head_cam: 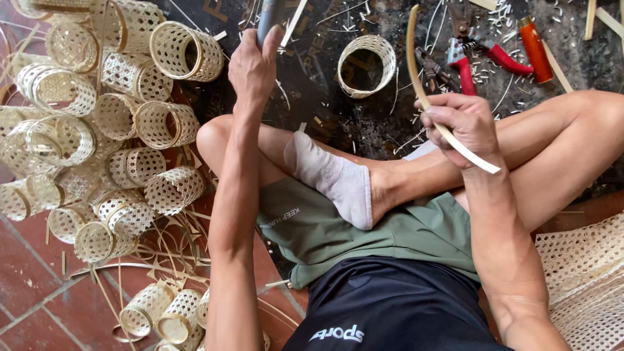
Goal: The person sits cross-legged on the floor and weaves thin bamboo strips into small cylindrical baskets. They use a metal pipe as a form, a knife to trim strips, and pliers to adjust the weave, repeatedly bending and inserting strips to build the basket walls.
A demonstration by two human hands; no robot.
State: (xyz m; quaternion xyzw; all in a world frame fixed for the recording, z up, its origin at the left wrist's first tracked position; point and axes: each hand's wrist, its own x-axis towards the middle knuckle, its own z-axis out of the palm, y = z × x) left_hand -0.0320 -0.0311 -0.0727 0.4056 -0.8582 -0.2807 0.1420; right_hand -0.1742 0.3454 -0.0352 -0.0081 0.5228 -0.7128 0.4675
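Observation:
I sit cross-legged on the floor in green shorts and a grey sock. My left hand (pixel 253 65) is stretched forward and closed around a dark cylindrical handle (pixel 268 18) that runs out of the top of the view. My right hand (pixel 463 127) grips a curved pale bamboo strip (pixel 421 78), which arcs up from my fist toward the top. A single woven bamboo ring (pixel 367 65) lies on the dark mat between my hands.
A pile of several woven bamboo cylinders (pixel 117 130) fills the left side, with more near my left elbow (pixel 166 312). Red-handled pruning shears (pixel 471 55), pliers and an orange-handled knife (pixel 536 42) lie at upper right. A woven mesh sheet (pixel 585 279) lies at lower right.

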